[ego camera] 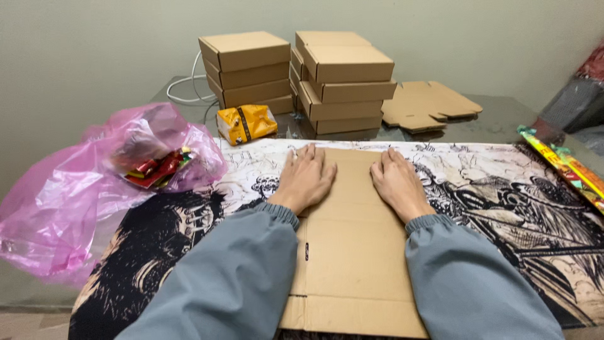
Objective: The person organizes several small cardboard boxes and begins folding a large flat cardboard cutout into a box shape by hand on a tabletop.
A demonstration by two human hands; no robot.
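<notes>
Both hands lie flat on a big flat piece of cardboard (352, 252). The left hand (306, 176) is open, with its fingers spread a little, and it presses down near the far end of the sheet. The right hand (396, 179) is open too, fingers close together, just beside the left one. Neither hand grips anything. They seem to push the cardboard down so it lies smooth and does not slide.

The cardboard lies in the middle of the table, on a black and white picture cloth (503, 195) that covers the near part of the table. The sheet runs from the near edge up to the hands. Grey sleeves cover both arms.

At the far edge stand two stacks of folded brown boxes (296, 75), piled up neatly so they stay out of the way. To their right lie a few more flat cardboard cutouts (428, 104). A small yellow packet (246, 123) sits in front of the boxes. A pink plastic bag (94, 182) with bright wrappers inside rests at the left edge. Long colourful sticks (563, 167) lie at the right edge.
</notes>
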